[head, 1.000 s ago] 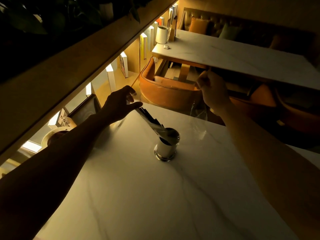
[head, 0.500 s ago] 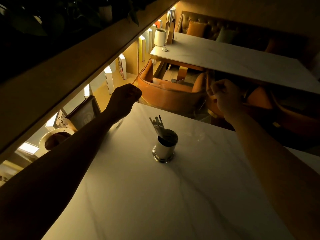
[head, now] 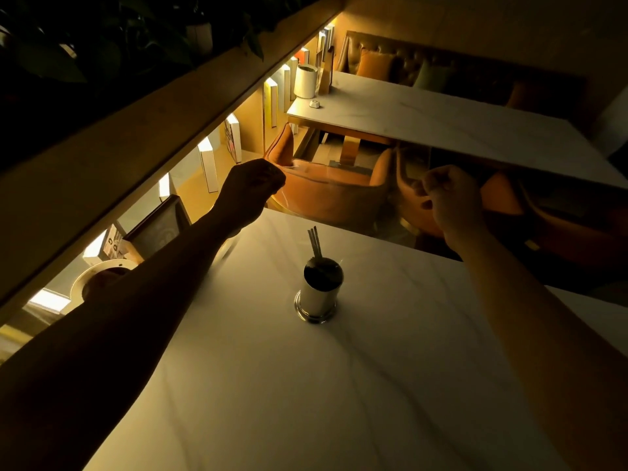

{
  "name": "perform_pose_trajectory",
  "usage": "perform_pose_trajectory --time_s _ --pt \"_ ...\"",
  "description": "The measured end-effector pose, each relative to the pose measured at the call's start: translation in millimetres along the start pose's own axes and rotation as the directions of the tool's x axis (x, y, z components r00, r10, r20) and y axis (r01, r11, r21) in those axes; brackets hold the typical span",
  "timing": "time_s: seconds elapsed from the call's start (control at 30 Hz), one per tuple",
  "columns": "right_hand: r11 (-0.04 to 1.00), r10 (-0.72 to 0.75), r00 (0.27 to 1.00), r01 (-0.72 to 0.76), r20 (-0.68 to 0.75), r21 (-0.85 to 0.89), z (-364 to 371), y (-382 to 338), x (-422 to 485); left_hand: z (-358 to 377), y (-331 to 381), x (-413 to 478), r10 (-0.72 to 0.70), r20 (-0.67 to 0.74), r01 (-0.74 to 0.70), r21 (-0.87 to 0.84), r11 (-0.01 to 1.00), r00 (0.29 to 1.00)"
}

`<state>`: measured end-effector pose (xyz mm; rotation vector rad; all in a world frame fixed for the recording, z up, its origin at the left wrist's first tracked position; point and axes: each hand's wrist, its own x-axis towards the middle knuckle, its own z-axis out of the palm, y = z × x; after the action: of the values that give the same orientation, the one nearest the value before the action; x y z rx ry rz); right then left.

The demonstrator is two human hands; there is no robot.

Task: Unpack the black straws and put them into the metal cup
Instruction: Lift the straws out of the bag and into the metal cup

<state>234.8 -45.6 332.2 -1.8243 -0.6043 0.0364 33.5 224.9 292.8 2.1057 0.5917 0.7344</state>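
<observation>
A shiny metal cup stands upright in the middle of the white marble table. Black straws stick out of its dark mouth, leaning slightly left. My left hand hovers above the table's far left edge with its fingers closed. My right hand is raised beyond the far edge, also closed. A faint clear plastic wrapper seems stretched between the two hands; it is hard to make out in the dim light. Both hands are well above and behind the cup.
A wooden ledge with plants runs along the left, with lit books, a framed picture and a round white dish below it. Orange chairs sit past the far edge. A second table carries a white cylinder.
My left hand let go of the straws, which now rest in the cup, and rose closed. My right hand moved right and down. The straws settled more upright.
</observation>
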Motion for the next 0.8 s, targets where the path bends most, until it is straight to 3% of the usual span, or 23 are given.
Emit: perform_pose_trajectory --time_s 0.4,0.6,0.8 --pt "0.998 -0.055 0.995 0.056 -0.078 0.013 7 4 -22 9 -6 -16 -0.061 -0.04 0.052 -0.202 0.978 0.997" --pt "0.995 -0.041 0.995 0.049 -0.093 0.084 6 -7 -25 19 -14 -27 -0.084 0.198 0.109 -0.114 0.987 0.977" --pt "0.984 -0.052 0.995 0.065 -0.083 0.163 3 -19 -25 19 -20 -33 -0.128 0.103 0.142 -0.146 0.979 0.986"
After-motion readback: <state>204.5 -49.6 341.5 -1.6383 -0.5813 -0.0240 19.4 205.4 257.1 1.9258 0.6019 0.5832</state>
